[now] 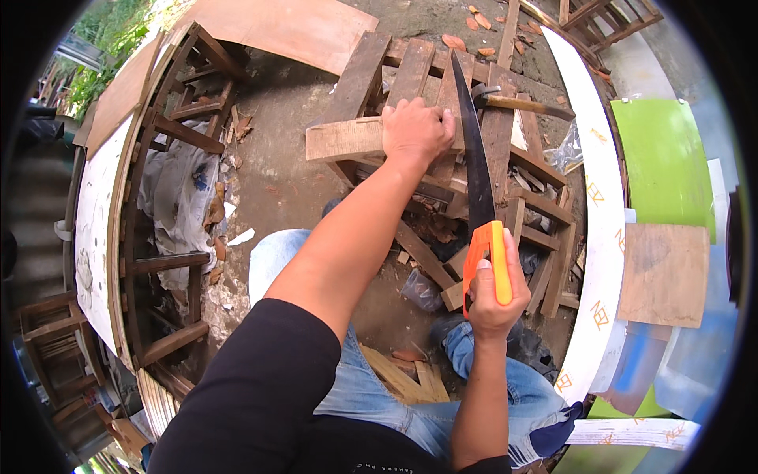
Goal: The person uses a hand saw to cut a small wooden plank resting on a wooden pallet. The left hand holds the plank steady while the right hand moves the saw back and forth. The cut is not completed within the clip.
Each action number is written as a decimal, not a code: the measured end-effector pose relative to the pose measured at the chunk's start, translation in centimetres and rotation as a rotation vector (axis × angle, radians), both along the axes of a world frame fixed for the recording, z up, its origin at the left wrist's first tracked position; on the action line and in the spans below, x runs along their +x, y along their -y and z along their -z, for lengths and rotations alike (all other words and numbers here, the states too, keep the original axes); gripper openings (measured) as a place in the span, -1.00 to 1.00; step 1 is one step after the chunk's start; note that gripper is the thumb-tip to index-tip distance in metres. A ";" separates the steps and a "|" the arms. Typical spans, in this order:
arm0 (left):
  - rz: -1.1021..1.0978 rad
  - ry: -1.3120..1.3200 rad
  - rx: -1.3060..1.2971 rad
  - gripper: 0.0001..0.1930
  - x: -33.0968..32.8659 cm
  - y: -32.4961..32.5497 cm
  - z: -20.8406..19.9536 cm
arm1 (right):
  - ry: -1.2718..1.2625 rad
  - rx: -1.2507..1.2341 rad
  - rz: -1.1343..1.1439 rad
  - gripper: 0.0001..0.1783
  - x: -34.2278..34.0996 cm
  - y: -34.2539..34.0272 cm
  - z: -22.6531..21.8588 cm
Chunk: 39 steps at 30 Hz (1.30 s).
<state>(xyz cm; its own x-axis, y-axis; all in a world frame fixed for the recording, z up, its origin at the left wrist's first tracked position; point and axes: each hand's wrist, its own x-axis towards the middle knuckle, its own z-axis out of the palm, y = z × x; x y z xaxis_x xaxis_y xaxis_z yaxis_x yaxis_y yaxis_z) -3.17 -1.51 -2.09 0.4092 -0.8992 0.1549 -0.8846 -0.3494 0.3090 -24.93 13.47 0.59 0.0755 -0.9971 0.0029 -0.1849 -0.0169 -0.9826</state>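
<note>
My right hand is wrapped round the orange and yellow handle of a handsaw, whose long dark blade points away from me. The blade lies across or just above the right part of a short wooden plank; whether its teeth touch the wood I cannot tell. My left hand presses down on the plank with bent fingers, left of the blade. Beneath the plank stands a low bench of rough wooden slats. A hammer with a wooden handle rests on it, right of the blade.
Wooden framing with a white top runs along the left. A long white printed strip curves down the right, beside a green panel and a square brown board. Wood offcuts, dry leaves and a clear plastic cup lie near my feet.
</note>
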 end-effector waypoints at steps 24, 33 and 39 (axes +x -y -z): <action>0.020 -0.038 -0.030 -0.56 -0.2 -0.1 1.2 | -0.022 -0.040 -0.009 -0.42 -4.3 -9.0 1.3; -0.015 -0.007 0.000 -0.55 0.2 0.4 0.5 | -0.108 -0.167 -0.003 -0.45 -1.1 -1.0 1.6; -0.009 -0.034 -0.020 -0.55 0.2 0.7 1.1 | -0.125 -0.015 0.032 -0.42 -6.3 -9.8 1.4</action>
<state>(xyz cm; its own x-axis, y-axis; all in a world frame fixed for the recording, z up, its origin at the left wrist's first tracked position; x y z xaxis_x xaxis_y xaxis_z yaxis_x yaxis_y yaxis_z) -3.01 -2.18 -3.15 0.4228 -0.8923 0.1582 -0.8701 -0.3509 0.3460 -31.22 23.31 -0.77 0.0448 -0.9989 0.0101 -0.3070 -0.0234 -0.9514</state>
